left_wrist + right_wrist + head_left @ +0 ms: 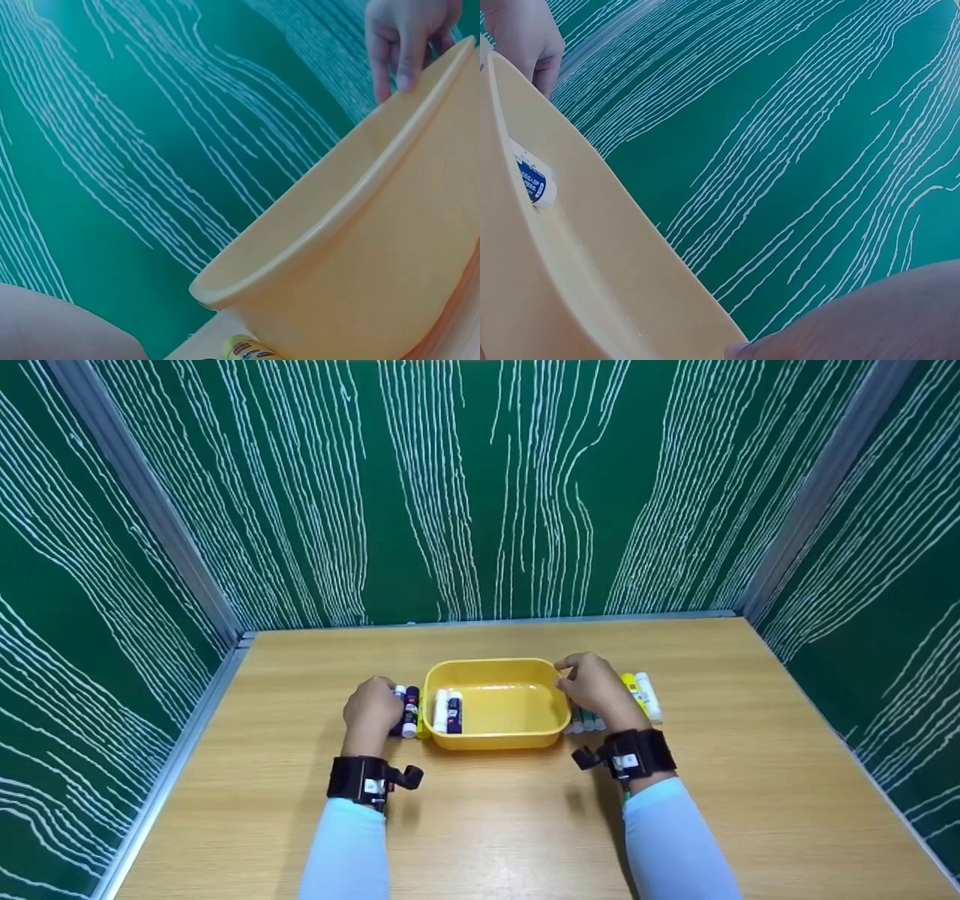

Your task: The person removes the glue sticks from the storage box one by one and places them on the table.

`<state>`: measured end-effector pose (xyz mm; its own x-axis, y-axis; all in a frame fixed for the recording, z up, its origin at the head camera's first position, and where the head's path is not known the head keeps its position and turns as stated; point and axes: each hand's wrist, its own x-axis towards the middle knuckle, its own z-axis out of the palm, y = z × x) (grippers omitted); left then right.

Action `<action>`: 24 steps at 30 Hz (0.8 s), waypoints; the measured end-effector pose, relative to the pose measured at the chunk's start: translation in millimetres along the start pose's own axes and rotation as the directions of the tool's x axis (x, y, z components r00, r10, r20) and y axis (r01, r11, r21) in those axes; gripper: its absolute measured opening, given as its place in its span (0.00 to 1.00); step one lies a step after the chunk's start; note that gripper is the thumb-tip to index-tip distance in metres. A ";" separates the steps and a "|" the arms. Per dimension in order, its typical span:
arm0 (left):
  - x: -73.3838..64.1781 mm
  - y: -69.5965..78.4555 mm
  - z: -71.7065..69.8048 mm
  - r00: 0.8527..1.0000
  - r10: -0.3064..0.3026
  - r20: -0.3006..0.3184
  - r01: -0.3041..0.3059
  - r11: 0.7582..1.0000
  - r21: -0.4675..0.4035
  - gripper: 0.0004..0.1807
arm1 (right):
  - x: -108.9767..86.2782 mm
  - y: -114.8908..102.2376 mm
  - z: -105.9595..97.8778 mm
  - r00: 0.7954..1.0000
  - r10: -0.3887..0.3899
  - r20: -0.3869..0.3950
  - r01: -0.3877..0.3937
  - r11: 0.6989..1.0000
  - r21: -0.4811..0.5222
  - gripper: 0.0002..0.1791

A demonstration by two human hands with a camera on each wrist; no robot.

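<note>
A yellow plastic basin [495, 741] stands mid-table; inside, at its left end, lie a white glue stick [441, 711] and a dark blue one [454, 712]. My left hand [373, 706] is over the left row of sticks, close against a blue-and-white glue stick [399, 697]; its fingertips are hidden. Between that hand and the basin are a dark blue glue stick [410, 709] and a yellow one [422, 718]. At the basin's right rim is my right hand [592, 684], thumb and forefinger apart, reaching over the edge. No stick shows in its fingers.
Right of the basin lie several green glue sticks [588, 720], partly under my right wrist, then a yellow one [634, 690] and a white one [649, 697]. Green panels [480, 510] with white wavy lines enclose the wooden table [495, 817] at the back and sides.
</note>
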<state>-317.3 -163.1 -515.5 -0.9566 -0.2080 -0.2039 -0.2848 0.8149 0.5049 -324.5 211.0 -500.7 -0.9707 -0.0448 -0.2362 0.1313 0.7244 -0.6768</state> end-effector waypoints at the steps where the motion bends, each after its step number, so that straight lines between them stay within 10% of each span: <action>1: -0.1 -0.3 -0.4 1.000 0.001 0.000 -0.001 1.000 0.009 0.23 | 0.0 0.5 0.1 1.000 -0.006 -0.003 0.006 1.000 0.000 0.25; 24: 1.2 -0.4 -6.7 1.000 0.017 0.003 -0.017 1.000 -0.017 0.24 | -2.0 1.4 -0.1 0.999 -0.033 -0.018 0.033 0.999 0.002 0.25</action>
<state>-318.8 -167.3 -510.3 -0.9611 -0.1928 -0.1977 -0.2697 0.8087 0.5228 -322.4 212.2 -501.1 -0.9779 -0.0562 -0.2013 0.0996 0.7213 -0.6855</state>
